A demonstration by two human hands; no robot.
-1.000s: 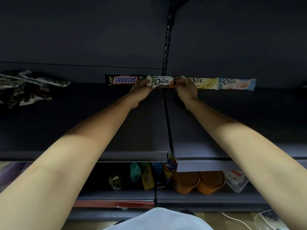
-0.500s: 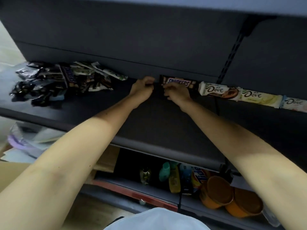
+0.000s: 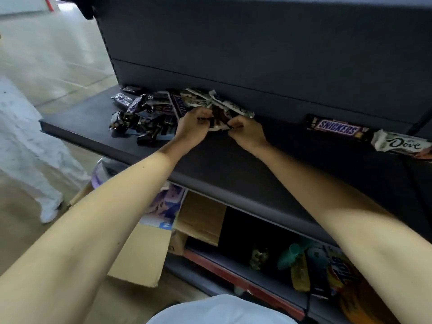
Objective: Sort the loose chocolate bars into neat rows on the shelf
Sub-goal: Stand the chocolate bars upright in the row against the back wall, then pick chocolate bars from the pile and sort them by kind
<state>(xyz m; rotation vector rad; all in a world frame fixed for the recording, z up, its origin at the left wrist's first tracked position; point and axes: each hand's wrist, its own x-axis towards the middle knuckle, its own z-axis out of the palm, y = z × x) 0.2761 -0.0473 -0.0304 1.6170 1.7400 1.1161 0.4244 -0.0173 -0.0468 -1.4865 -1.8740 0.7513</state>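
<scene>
Both hands have quit the Snickers bar [image 3: 336, 130] and gone over to the loose pile [image 3: 149, 113] on the shelf [image 3: 233, 164]. With curled fingers, the left hand [image 3: 191, 129] and right hand [image 3: 245, 133] pinch one wrapped bar [image 3: 218, 120] between them. Its row lies rightward, nearer the right hand.

Left hand [image 3: 190, 128], right hand [image 3: 246, 134] on one chocolate bar [image 3: 218, 119]

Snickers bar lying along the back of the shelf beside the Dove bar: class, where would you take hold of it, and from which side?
Pinch the Snickers bar by its free left end, coming from the front-left. It lies flat and lengthwise against the back panel, so the rear edge is blocked, and its right end sits close to the Dove bar.
</scene>
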